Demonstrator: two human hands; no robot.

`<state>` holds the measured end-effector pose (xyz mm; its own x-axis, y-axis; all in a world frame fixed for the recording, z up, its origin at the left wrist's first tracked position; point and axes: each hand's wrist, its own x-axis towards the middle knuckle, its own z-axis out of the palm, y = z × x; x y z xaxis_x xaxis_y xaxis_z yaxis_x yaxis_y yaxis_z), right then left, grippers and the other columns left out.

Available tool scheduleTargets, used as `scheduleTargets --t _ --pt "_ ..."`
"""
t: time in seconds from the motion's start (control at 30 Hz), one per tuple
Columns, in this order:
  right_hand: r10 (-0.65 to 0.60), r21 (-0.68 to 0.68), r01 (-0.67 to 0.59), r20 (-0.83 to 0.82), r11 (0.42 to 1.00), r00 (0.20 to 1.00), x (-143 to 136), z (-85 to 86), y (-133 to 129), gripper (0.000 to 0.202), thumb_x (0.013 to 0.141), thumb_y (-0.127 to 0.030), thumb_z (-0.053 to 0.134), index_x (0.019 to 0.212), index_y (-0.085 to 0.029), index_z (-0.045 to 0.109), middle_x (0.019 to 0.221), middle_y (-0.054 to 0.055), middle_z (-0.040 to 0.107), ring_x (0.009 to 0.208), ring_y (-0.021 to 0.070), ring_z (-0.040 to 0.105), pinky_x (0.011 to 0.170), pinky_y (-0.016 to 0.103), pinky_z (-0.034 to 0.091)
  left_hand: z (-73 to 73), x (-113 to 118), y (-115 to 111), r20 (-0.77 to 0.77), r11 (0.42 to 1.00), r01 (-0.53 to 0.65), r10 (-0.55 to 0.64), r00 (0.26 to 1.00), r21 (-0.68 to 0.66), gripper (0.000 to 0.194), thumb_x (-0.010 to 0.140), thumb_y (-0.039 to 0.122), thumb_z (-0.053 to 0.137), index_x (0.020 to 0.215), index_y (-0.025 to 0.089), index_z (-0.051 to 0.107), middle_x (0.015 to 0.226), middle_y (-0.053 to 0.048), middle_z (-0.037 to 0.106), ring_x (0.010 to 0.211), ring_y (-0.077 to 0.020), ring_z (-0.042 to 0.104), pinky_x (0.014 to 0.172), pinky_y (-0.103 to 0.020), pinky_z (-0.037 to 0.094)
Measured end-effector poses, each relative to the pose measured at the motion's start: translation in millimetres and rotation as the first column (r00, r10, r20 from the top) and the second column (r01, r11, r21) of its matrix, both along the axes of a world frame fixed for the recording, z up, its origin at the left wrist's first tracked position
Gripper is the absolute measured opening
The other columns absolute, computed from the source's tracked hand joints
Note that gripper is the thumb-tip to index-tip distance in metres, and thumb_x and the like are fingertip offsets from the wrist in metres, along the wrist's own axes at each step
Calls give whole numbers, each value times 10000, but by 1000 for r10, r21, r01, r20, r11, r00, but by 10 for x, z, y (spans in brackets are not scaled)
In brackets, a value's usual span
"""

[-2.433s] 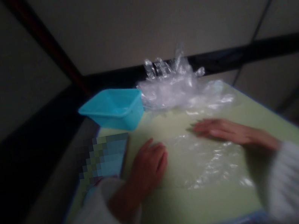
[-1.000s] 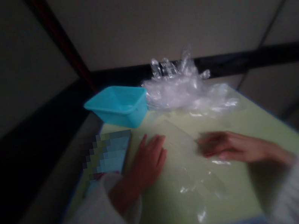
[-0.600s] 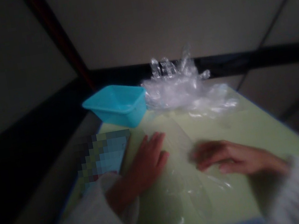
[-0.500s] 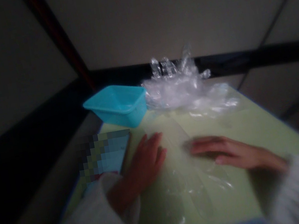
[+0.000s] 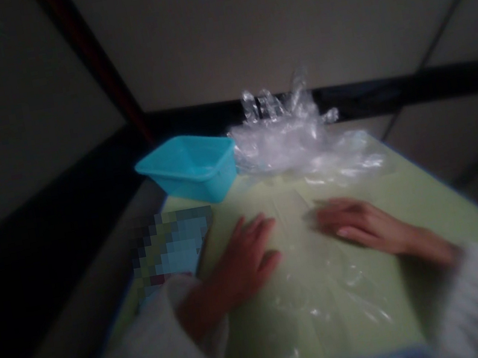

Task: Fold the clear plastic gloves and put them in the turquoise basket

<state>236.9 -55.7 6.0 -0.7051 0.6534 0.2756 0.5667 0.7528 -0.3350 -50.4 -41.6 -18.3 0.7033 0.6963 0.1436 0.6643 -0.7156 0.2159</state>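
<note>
A clear, thin plastic glove (image 5: 304,266) lies flat on the yellow tabletop between my hands, its fingers pointing toward me. My left hand (image 5: 249,256) rests palm down at the glove's left side, fingers spread. Over its right side is my right hand (image 5: 366,225), fingers stretched out and slightly blurred at the tips. I cannot tell how firmly either hand presses on the plastic. Behind them sits a crumpled pile of clear plastic gloves (image 5: 288,143), several fingers sticking up.
A turquoise plastic basket (image 5: 216,183) stands at the back left, against the glove pile. Beside my left forearm lies a flat, pixelated object (image 5: 185,243). The yellow table (image 5: 384,332) has a blue edge, and pale walls (image 5: 268,27) rise close behind it.
My left hand has slid slightly right along the plastic glove. My right hand has shifted a little right and away from me. The view has moved slightly.
</note>
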Motion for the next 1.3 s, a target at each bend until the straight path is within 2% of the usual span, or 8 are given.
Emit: scheduleTargets --t 0.1,0.23,0.33,0.43,0.77,0.93,1.1,1.3 --pt "-21 22 22 -41 1000 999 7 -5 6 346 960 -352 373 1210 -220 573 1193 68 632 1127 225 570 1013 461 405 8 -2 -11 -5 996 91 -91 996 1 569 898 321 452 1401 137 261 1447 -115 366 1378 -223 228 1142 -476 119" --pt "-38 27 38 -3 999 999 4 -82 57 341 956 -337 391 1241 -227 542 1287 61 566 1198 220 510 1044 473 364 -1 -18 45 5 998 -48 47 999 30 492 917 273 397 1374 109 314 1444 -133 366 1370 -227 250 1139 -470 132" --pt "-61 24 60 51 998 997 3 -163 114 388 952 -340 403 1321 -231 453 1361 58 494 1266 220 435 1077 498 304 -38 -32 97 -4 988 -150 151 989 18 478 929 279 367 1362 81 325 1421 -169 390 1356 -251 285 1125 -493 156" --pt "-94 29 92 81 995 992 11 -222 158 448 947 -359 415 1371 -221 382 1367 71 485 1278 222 419 1084 508 288 -73 -36 113 -3 985 -171 171 985 0 500 930 293 364 1375 75 298 1435 -186 359 1361 -258 273 1119 -495 165" --pt "-111 47 107 92 993 990 18 -241 169 508 930 -381 448 1399 -217 341 1380 90 467 1279 239 417 1079 495 308 -74 -39 83 -36 977 -209 208 978 -36 558 923 289 368 1413 67 219 1479 -187 262 1383 -259 205 1120 -494 147" --pt "-133 27 132 87 991 987 27 -246 171 523 921 -389 463 1402 -225 338 1376 100 469 1267 259 430 1063 516 325 -100 -53 96 -45 980 -193 191 981 -43 554 920 294 369 1404 58 237 1480 -194 255 1383 -268 201 1111 -505 169" --pt "-143 0 143 12 990 990 29 -225 157 538 912 -405 475 1407 -253 326 1416 87 418 1298 268 385 1059 529 321 -79 -76 105 2 983 -177 177 984 37 543 924 314 360 1405 91 245 1492 -172 241 1394 -254 164 1113 -501 159" --pt "-114 -24 116 54 993 992 27 -261 162 640 875 -453 525 1423 -224 289 1411 115 420 1304 282 370 1066 554 282 -10 -81 87 -152 995 -95 96 984 11 579 922 382 367 1426 128 236 1504 -123 227 1397 -273 144 1097 -546 134"
